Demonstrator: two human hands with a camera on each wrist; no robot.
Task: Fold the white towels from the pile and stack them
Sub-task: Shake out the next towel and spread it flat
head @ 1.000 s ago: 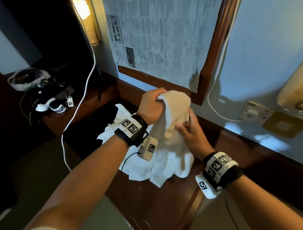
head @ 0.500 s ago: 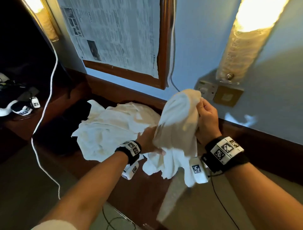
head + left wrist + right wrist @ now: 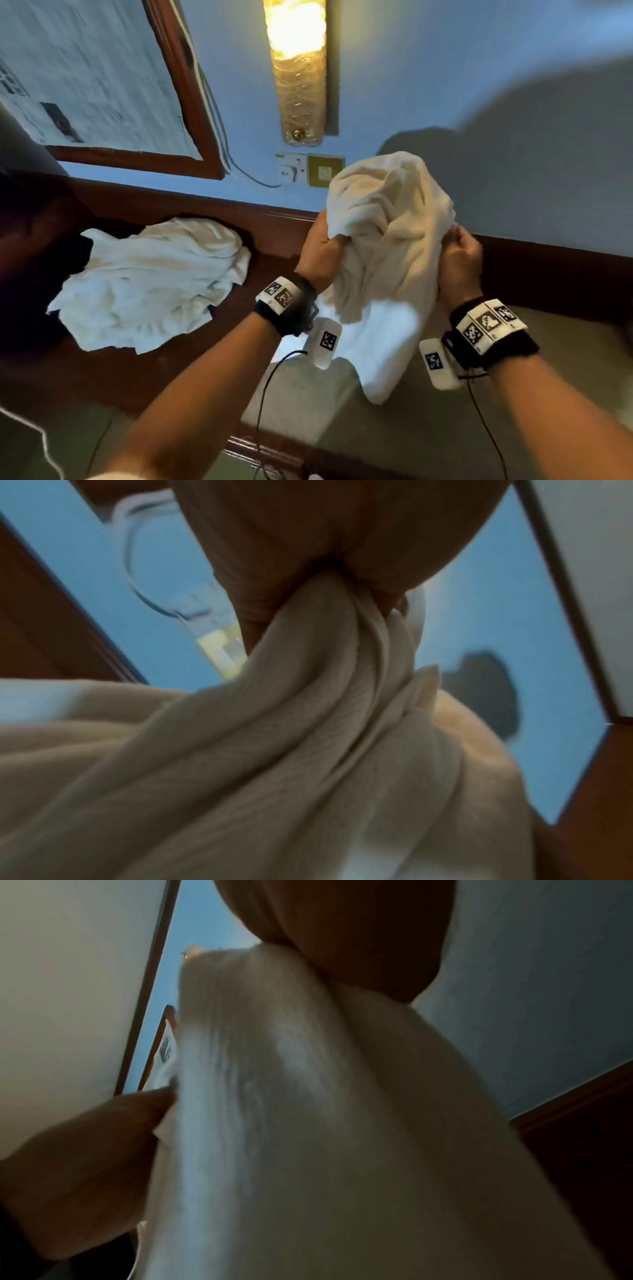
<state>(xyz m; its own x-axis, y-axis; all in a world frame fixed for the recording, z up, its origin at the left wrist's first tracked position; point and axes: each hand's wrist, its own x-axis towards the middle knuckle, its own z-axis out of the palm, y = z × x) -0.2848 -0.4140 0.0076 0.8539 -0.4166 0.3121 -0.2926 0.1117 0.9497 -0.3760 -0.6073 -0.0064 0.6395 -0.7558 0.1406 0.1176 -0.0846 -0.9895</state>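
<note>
My left hand grips towel, fingers curled | my right hand grips its other side | both raised above surface | pile left

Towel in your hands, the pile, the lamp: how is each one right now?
towel: lifted off the desk, bunched and unfolded, hanging down.
left hand: grips the towel's left side.
right hand: grips the towel's right side.
pile of towels: crumpled on the wooden desk, unfolded.
wall lamp: lit.
</note>
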